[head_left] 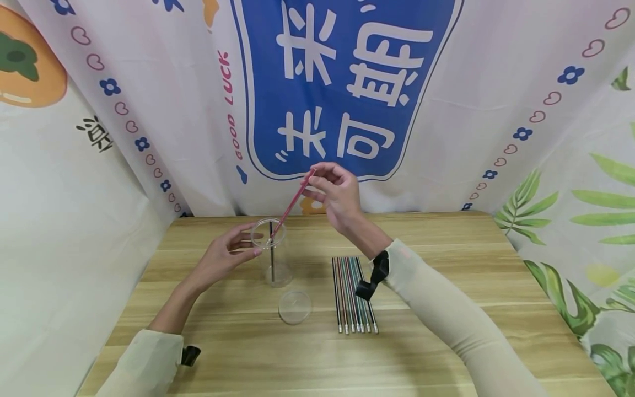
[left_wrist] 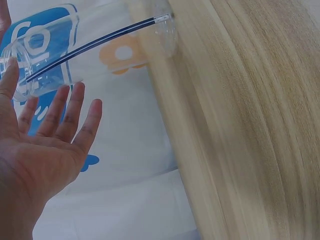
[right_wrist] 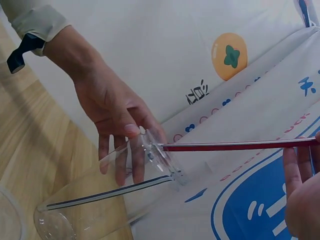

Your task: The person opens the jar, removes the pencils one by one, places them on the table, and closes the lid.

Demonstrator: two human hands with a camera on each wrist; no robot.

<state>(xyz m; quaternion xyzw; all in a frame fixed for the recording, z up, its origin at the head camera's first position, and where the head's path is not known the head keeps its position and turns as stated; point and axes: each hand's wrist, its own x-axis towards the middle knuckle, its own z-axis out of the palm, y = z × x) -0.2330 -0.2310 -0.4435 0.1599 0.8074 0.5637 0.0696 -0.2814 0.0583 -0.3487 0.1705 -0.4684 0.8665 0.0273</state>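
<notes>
A clear cylindrical jar (head_left: 284, 270) stands upright on the table, with one dark striped pencil (head_left: 272, 264) inside it. My left hand (head_left: 223, 256) is at the jar's mouth, its thumb touching the rim. The left wrist view shows that hand's fingers (left_wrist: 65, 117) spread and nearly straight beside the jar. Above and to the right, my right hand (head_left: 338, 193) pinches a red pencil (head_left: 294, 203) near its upper end. This pencil slants down to the left, its lower end at the jar's opening in the right wrist view.
A round clear lid (head_left: 295, 307) lies flat in front of the jar. To its right, several dark, red and green pencils (head_left: 353, 295) lie side by side, metal ends toward me. The wooden table (head_left: 238, 342) ends at a printed curtain (head_left: 198, 110) behind.
</notes>
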